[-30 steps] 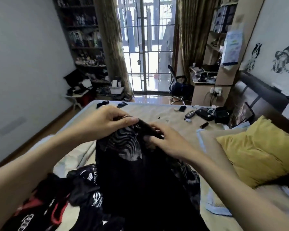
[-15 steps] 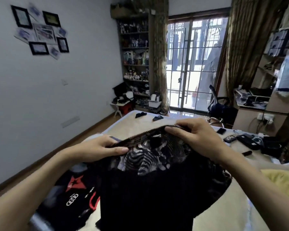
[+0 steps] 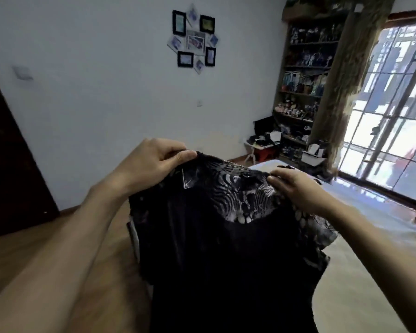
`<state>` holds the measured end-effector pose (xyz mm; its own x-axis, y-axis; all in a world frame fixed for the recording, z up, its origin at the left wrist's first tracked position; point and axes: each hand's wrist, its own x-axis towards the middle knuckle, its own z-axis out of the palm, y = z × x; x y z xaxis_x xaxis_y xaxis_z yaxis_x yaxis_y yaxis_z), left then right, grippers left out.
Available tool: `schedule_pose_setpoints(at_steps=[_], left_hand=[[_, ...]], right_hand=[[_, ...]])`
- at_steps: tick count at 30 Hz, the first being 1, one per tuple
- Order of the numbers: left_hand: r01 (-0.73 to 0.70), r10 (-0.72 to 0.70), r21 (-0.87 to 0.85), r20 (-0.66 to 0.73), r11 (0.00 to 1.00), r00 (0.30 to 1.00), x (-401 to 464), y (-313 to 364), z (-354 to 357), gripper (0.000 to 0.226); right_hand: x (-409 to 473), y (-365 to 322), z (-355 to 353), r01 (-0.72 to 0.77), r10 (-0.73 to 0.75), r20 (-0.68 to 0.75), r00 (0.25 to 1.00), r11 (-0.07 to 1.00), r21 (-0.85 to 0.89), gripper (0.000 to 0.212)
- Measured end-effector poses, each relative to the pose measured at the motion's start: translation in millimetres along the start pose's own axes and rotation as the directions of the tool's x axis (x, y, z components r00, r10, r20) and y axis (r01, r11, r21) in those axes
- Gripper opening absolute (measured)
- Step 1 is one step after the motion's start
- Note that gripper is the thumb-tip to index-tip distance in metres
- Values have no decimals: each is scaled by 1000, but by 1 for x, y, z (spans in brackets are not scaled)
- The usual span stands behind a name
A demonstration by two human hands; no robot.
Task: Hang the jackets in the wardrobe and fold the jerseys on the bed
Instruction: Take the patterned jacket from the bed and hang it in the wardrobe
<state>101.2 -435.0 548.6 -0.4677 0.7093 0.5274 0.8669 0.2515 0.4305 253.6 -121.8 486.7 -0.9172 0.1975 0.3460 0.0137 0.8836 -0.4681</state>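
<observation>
Bedroom with white wall (image 3: 101, 68), bed (image 3: 360, 272) at right.
Head view: the left hand (image 3: 154, 162) and right hand (image 3: 296, 186) each pinch the top edge of a black patterned jersey (image 3: 226, 248), fingers curled, holding it up beside the bed's edge.

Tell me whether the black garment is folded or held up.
Held up, unfolded: left hand and right hand pinch the black garment at its top edge; it hangs down.

left hand (image 3: 154, 159), right hand (image 3: 296, 186) pinching black jersey (image 3: 226, 248)
</observation>
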Motion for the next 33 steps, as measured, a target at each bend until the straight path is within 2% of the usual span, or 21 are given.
schedule_pose_setpoints(at_steps=[2, 5, 7, 9, 10, 12, 14, 16, 18, 20, 21, 22, 23, 25, 26, 28, 30, 33], left_hand=[[70, -57, 142, -92, 987, 994, -15, 3, -14, 43], [191, -135, 299, -197, 935, 971, -44, 13, -31, 48], [240, -165, 395, -216, 887, 963, -67, 30, -39, 52], [299, -214, 467, -226, 832, 950, -90, 52, -49, 51], [331, -239, 489, -243, 807, 940, -101, 64, -54, 50], [398, -286, 474, -293, 785, 912, -125, 92, -67, 43], [467, -327, 401, -369, 788, 870, -146, 124, -83, 32], [552, -409, 244, -452, 798, 792, -166, 156, -105, 32], [598, -528, 22, -445, 801, 723, -190, 188, -131, 36], [660, -656, -132, -360, 739, 663, -222, 217, -158, 38], [706, -714, -167, -326, 689, 620, -239, 230, -170, 38], [757, -761, -167, -319, 632, 565, -260, 238, -182, 42], [811, -801, -148, -327, 567, 501, -282, 248, -193, 48], [889, -848, -132, -389, 438, 361, -327, 268, -208, 53], [910, -853, -128, -419, 394, 310, -349, 279, -213, 50], [944, -826, -133, -530, 302, 190, -391, 309, -220, 41], [966, -772, -136, -630, 222, 88, -438, 344, -228, 35], [983, -701, -117, -713, 142, 16, -500, 402, -239, 33]], right_hand=[[10, -9, 30, 60, -61, 91, 994, 998, 14, 26], [30, -9, 64, 223, -223, 155, 962, 975, 17, 17], [41, -12, 87, 266, -234, 257, 938, 959, -99, 19], [45, -24, 105, 292, -241, 325, 915, 950, -115, 23], [45, -33, 113, 286, -253, 330, 910, 957, -56, 24], [42, -59, 118, 138, -224, 348, 910, 957, 254, 27], [36, -92, 106, -30, -237, 410, 881, 836, 547, 31], [26, -128, 90, -143, -345, 497, 796, 691, 708, 31], [5, -175, 65, -226, -527, 540, 656, 545, 807, 28], [-22, -228, 45, -260, -694, 543, 474, 479, 839, 16], [-36, -253, 42, -251, -771, 528, 356, 465, 849, 22], [-48, -278, 43, -229, -818, 508, 272, 458, 859, 25], [-58, -303, 47, -195, -835, 491, 250, 454, 870, 25], [-73, -351, 61, -148, -836, 459, 301, 435, 888, 21], [-83, -375, 67, -120, -835, 436, 336, 421, 899, 20], [-103, -415, 79, -84, -844, 412, 342, 409, 908, 26], [-127, -451, 90, 8, -886, 373, 277, 390, 921, 26], [-165, -503, 110, 213, -953, 243, 179, 279, 936, 24]])
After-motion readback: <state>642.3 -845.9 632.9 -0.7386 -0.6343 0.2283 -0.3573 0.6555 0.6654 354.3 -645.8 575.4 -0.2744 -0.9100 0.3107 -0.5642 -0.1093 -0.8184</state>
